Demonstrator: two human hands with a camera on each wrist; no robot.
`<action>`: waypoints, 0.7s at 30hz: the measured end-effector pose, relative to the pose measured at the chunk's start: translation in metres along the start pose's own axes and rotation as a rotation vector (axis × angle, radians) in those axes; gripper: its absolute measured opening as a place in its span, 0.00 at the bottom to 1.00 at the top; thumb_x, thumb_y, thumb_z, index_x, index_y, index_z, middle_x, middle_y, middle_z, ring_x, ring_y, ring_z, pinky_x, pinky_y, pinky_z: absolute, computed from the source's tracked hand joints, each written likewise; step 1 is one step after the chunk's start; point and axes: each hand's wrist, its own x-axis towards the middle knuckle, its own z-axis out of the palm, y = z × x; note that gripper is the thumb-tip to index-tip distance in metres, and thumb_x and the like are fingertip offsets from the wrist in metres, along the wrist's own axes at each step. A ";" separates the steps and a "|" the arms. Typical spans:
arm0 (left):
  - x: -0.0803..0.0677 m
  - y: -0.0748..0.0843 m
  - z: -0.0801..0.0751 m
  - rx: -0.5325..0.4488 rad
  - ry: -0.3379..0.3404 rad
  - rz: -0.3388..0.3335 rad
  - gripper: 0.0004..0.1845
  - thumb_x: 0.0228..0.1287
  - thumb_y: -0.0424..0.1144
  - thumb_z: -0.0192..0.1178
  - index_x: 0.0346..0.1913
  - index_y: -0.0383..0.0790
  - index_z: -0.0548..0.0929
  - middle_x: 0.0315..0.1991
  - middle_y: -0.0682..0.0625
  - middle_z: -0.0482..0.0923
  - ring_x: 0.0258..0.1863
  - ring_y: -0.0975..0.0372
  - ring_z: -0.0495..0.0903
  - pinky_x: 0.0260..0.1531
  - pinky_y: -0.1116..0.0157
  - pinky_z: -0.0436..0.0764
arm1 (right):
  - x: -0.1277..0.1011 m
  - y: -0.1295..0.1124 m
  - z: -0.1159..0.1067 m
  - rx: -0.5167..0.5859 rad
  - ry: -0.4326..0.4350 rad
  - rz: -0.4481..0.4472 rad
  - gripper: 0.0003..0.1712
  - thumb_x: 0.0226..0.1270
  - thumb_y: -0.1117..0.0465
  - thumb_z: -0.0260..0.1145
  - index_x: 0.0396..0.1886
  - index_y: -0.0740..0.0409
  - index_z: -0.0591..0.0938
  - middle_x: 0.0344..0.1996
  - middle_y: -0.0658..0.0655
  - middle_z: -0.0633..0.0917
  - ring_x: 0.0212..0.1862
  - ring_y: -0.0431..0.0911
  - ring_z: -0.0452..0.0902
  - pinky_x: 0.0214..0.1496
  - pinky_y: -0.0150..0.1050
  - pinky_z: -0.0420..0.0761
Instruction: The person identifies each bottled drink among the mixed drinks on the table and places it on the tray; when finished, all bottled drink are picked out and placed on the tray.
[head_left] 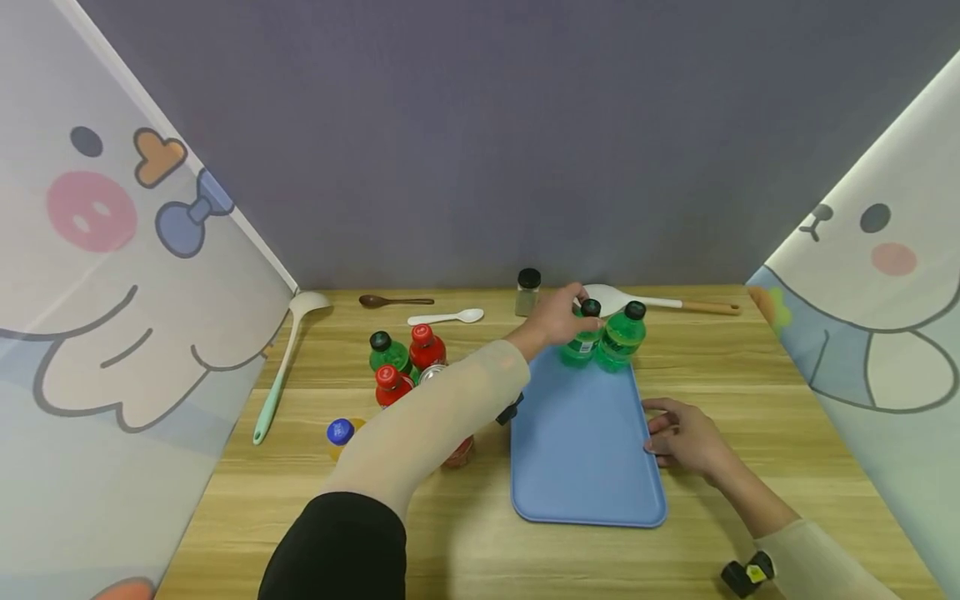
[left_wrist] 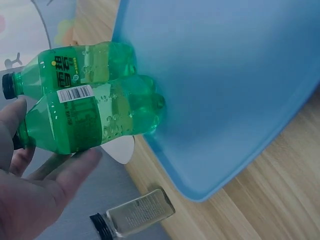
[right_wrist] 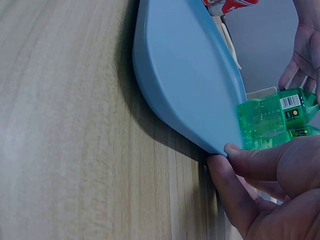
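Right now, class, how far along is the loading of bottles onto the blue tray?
Done: one green bottle stands at the far end of the blue tray. In hand: the left hand is at a second green bottle beside it, while the right hand touches the tray's edge. Left: another green bottle, red-capped bottles and a can are on the table.

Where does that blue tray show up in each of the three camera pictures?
Head view: the blue tray lies flat at centre, between the two hands.
Left wrist view: blue tray fills the upper right.
Right wrist view: blue tray is seen edge-on at top centre, right hand at its rim.
Shared landmark: the two green bottles on its far end.
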 end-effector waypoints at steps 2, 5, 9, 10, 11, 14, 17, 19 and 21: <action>0.000 0.001 0.000 0.018 -0.009 -0.014 0.22 0.70 0.52 0.67 0.59 0.49 0.74 0.44 0.54 0.80 0.36 0.61 0.77 0.33 0.66 0.77 | -0.001 -0.001 0.000 -0.001 0.002 0.002 0.40 0.60 0.77 0.70 0.72 0.70 0.68 0.43 0.66 0.80 0.35 0.48 0.82 0.32 0.43 0.89; 0.000 0.002 -0.002 0.024 -0.043 -0.023 0.25 0.70 0.54 0.66 0.63 0.48 0.73 0.46 0.53 0.80 0.38 0.60 0.78 0.37 0.64 0.78 | -0.002 -0.002 -0.001 -0.001 -0.001 0.002 0.40 0.60 0.77 0.71 0.72 0.71 0.68 0.43 0.66 0.80 0.35 0.48 0.82 0.32 0.42 0.88; -0.003 0.003 -0.011 -0.004 -0.111 -0.003 0.26 0.72 0.52 0.64 0.65 0.45 0.73 0.58 0.48 0.79 0.50 0.56 0.80 0.46 0.60 0.81 | -0.002 -0.003 0.000 0.001 0.000 0.000 0.40 0.61 0.76 0.71 0.73 0.71 0.68 0.44 0.66 0.80 0.35 0.48 0.82 0.32 0.42 0.88; -0.004 0.002 -0.014 -0.009 -0.124 0.004 0.26 0.72 0.52 0.64 0.66 0.45 0.73 0.61 0.46 0.78 0.54 0.55 0.79 0.49 0.59 0.81 | -0.002 -0.002 0.000 0.001 -0.002 -0.001 0.40 0.61 0.76 0.71 0.73 0.71 0.67 0.44 0.67 0.80 0.35 0.48 0.82 0.32 0.42 0.88; -0.006 0.002 -0.017 -0.010 -0.135 0.012 0.26 0.73 0.52 0.64 0.67 0.45 0.74 0.64 0.44 0.76 0.57 0.54 0.79 0.51 0.58 0.81 | -0.002 -0.002 0.000 -0.001 -0.002 -0.003 0.40 0.61 0.76 0.71 0.73 0.71 0.67 0.44 0.67 0.80 0.35 0.48 0.83 0.32 0.42 0.88; -0.011 0.001 -0.028 -0.006 -0.144 0.033 0.26 0.73 0.51 0.63 0.68 0.44 0.75 0.69 0.40 0.73 0.62 0.51 0.78 0.58 0.55 0.81 | -0.001 -0.001 0.002 -0.005 -0.001 -0.005 0.40 0.61 0.76 0.71 0.72 0.71 0.68 0.44 0.67 0.80 0.35 0.48 0.83 0.32 0.42 0.88; -0.016 0.003 -0.038 0.002 -0.134 0.039 0.27 0.74 0.52 0.62 0.69 0.44 0.75 0.69 0.40 0.73 0.64 0.50 0.77 0.61 0.53 0.79 | -0.002 0.000 0.002 -0.012 0.006 -0.014 0.39 0.60 0.76 0.70 0.72 0.71 0.68 0.43 0.67 0.81 0.35 0.49 0.83 0.32 0.42 0.88; -0.020 0.007 -0.043 0.010 -0.118 0.043 0.26 0.74 0.52 0.62 0.69 0.45 0.75 0.69 0.42 0.75 0.66 0.50 0.75 0.62 0.53 0.78 | -0.002 0.002 0.002 -0.019 0.012 -0.015 0.39 0.61 0.76 0.70 0.72 0.70 0.69 0.43 0.67 0.81 0.35 0.49 0.84 0.32 0.42 0.88; -0.026 0.012 -0.048 0.001 -0.115 0.049 0.26 0.74 0.53 0.62 0.68 0.46 0.76 0.69 0.43 0.75 0.67 0.51 0.74 0.63 0.53 0.78 | -0.002 0.003 0.001 -0.029 0.016 -0.016 0.39 0.61 0.76 0.70 0.72 0.70 0.68 0.44 0.67 0.81 0.35 0.48 0.84 0.31 0.41 0.88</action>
